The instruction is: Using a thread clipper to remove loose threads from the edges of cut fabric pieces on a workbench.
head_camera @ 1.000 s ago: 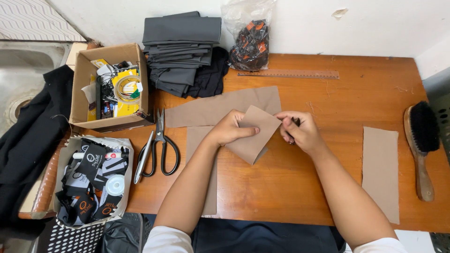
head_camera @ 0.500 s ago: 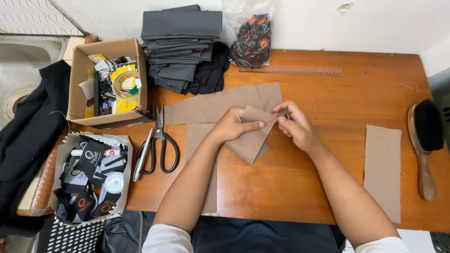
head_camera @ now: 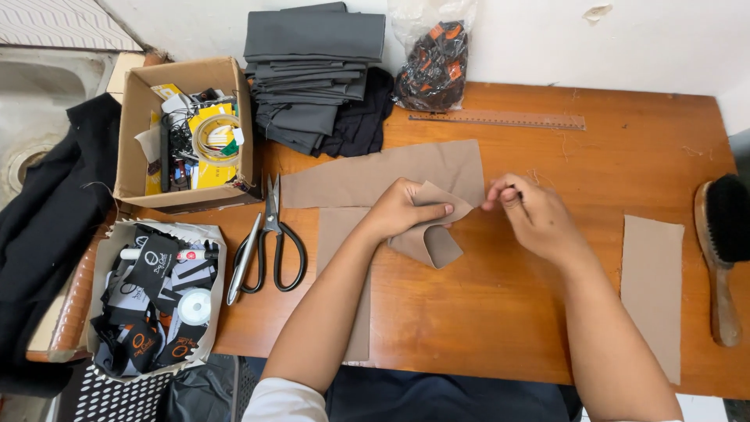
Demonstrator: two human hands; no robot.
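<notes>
Warm brown wood runs wall to wall under everything, a worktop [head_camera: 484, 328] pushed against a pale wall. Near its middle the left hand [head_camera: 398, 209] pinches a small folded tan fabric piece [head_camera: 433, 234], thumb on top, fingers curled beneath, so the piece lifts off the larger tan fabric sheet [head_camera: 367, 178] spread flat under it. The right hand [head_camera: 535, 219] hovers just beside the piece's right corner, fingertips drawn together in a narrow pinch; whether they hold something thin I cannot tell.

Black-handled scissors [head_camera: 269, 242] lie closed just left of the sheet's edge. Beyond them a cardboard box [head_camera: 133, 148] of odds and ends sits at the left rim, with a paper-lined tray [head_camera: 211, 258] of black labels in front of it overhanging the corner. A stack of dark grey folded cloth [head_camera: 312, 70] and a clear bag [head_camera: 433, 66] crowd the back edge, a ruler [head_camera: 500, 119] lying alongside. Off to the right, a tan rectangle [head_camera: 652, 289] rests well apart, with a brush [head_camera: 723, 242] by the far rim. Bare wood lies open between the right hand and that rectangle.
</notes>
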